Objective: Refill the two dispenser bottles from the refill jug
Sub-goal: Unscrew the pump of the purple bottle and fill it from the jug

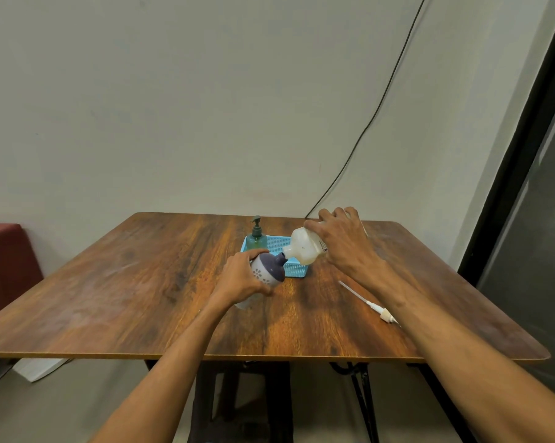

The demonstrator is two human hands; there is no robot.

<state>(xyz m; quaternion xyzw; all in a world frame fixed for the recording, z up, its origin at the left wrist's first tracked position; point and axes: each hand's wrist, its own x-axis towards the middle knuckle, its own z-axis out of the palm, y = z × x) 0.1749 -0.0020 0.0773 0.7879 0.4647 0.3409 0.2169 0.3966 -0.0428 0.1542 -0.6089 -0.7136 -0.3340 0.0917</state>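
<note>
Wooden table [142,282], with blue basket [297,270] toward the far side, taken as landmark. Purple-and-white dispenser bottle [268,271]: just in front of the basket's near-left corner, tilted, open neck toward the jug; gripped by left hand [241,276], fingers curled round the body. Refill jug [305,247]: above the basket's near edge, tipped mouth-down to the left, mouth at the bottle's neck, touching or nearly so; held by right hand [340,241], fingers and thumb wrapped round the body. Green pump bottle [257,239]: upright in the basket's far-left corner, pump head on. White pump with dip tube [377,306]: flat on the table, right of and nearer than the basket, well apart from it, partly behind the right forearm. Black cable [378,107]: down the wall behind the basket.
</note>
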